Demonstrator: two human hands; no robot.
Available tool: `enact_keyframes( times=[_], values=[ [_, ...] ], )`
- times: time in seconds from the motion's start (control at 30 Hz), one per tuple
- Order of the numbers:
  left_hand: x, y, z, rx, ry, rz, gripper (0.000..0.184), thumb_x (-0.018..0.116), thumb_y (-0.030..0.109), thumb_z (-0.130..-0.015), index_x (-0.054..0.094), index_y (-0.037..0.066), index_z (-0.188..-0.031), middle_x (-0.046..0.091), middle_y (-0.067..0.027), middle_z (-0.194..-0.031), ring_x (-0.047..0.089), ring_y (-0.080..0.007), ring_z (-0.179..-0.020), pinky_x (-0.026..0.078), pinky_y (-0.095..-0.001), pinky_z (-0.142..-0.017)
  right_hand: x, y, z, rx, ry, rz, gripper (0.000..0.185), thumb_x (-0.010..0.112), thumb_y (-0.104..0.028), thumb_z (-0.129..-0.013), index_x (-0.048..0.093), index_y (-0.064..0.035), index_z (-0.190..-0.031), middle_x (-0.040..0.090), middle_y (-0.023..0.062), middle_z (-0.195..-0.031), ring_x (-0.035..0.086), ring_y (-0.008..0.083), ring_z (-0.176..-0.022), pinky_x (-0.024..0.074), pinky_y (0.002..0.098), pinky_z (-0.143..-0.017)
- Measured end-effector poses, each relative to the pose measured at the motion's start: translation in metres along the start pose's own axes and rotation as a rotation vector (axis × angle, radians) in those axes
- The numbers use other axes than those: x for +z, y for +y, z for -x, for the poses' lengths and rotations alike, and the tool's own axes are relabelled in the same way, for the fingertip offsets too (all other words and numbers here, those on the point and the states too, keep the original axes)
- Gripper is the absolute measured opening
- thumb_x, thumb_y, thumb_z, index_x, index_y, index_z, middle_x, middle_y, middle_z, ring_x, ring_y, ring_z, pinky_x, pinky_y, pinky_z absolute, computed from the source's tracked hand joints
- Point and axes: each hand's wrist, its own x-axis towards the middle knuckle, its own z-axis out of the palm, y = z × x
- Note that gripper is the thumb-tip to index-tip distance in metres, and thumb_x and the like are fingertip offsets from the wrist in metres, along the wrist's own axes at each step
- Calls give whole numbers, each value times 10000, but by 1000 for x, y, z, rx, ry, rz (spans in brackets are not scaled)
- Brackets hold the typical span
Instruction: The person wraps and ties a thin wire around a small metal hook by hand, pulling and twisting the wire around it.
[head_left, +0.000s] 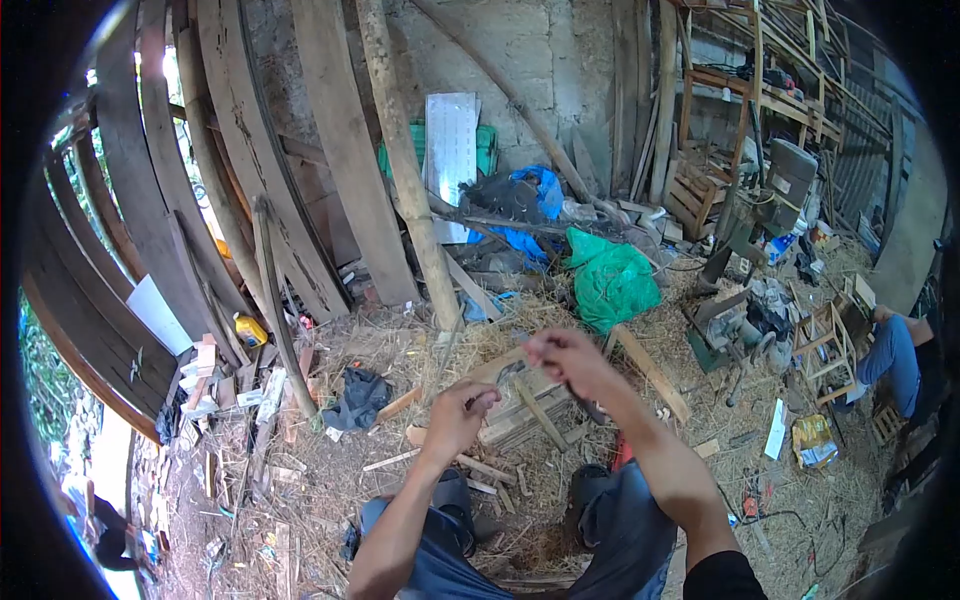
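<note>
Black plastic bag (pixel 357 400): crumpled on the straw-covered ground (pixel 330 545), left of the hands; looks super light and floppy, any fold would do as a grip.
Left hand (pixel 460 418): fingers curled in, thumb tip close to them, just left of the wood. Can't tell if anything tiny is pinched in there.
Wooden block (pixel 500 430): low down, in front of and between the boots, below both hands. I'd guess stiff and fairly weighty, rough rather than slippery, no worry about breaking it. Best hold is probably a palm on each end.
Wood strip (pixel 541 414): slants across the block, between the hands. Looks light and stiff, maybe splintery, so I'd take it mid-length or by the near end.
Right hand (pixel 570 362): up above the far side of the block, fingers bent with the tips bunched. Might be gripping something small, honestly can't say.
Loose plank (pixel 650 373): lies right of the right hand; stiff, likely moderate weight, grab the long edges.
Hidden on the left: the palm and whatever sits behind the curled fingers.
Hidden mid-scene: where the block's edges end; offcuts and straw blur together.
Hidden on the right: fingertips too small to read, and the forearm covers some ground.
</note>
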Motion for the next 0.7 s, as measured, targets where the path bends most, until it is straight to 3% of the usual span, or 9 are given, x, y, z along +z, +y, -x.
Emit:
enact_keyframes(
  times=[0.07,0.13,0.17,0.33,0.43,0.5,0.6,0.7],
  values=[
    [2,3,-1,-32,-16,20,104,608,80,-833,669,31,-902,612,-117,-775,599,-216,-664,444,-314,-611,16,8,7,53,-191,103,153,603,-182,-875,605,-32,-905,558,-4,-718,366,31,-482,256,181,-405],
    [4,0,1,-30,-47,66,104,597,56,-837,654,5,-907,607,-101,-771,573,-181,-656,435,-299,-610,-8,1,-4,107,-108,182,147,593,-180,-883,605,-35,-907,555,-11,-711,370,28,-484,265,181,-413],
    [6,0,3,-15,-68,113,103,587,31,-840,639,-20,-913,603,-84,-767,547,-146,-647,427,-283,-610,-28,-2,-10,45,-19,63,149,595,-180,-882,605,-32,-878,556,-13,-716,363,33,-477,253,189,-409],
    [12,3,10,-21,-127,92,106,594,20,-829,642,-22,-914,600,-75,-759,556,-138,-657,437,-268,-620,-64,-17,5,-2,145,-154,150,591,-175,-886,585,-27,-861,554,-12,-732,359,34,-483,238,191,-416],
    [20,-2,9,-33,-81,103,123,600,31,-826,650,-16,-927,608,-87,-768,571,-157,-666,441,-277,-625,-38,-5,24,73,-19,-83,143,575,-172,-901,571,-30,-886,563,-4,-758,364,34,-507,247,190,-431],
    [25,2,7,101,-29,54,123,614,80,-817,670,23,-911,600,-120,-776,571,-298,-687,434,-353,-627,-17,8,33,113,-77,-103,147,577,-176,-901,571,-31,-886,568,1,-767,365,34,-510,248,191,-431],
    [24,16,6,3,-49,30,128,611,65,-810,667,18,-915,594,-124,-768,570,-311,-684,442,-352,-641,-10,10,32,168,-78,-129,122,583,-171,-898,569,-50,-910,577,2,-756,353,26,-490,248,170,-420],
    [29,14,1,68,-45,107,132,606,63,-811,664,13,-919,596,-135,-775,579,-310,-698,447,-350,-648,-23,0,29,164,-47,18,145,597,-167,-889,588,-25,-859,577,-4,-727,366,33,-505,282,197,-426]
  ],
)
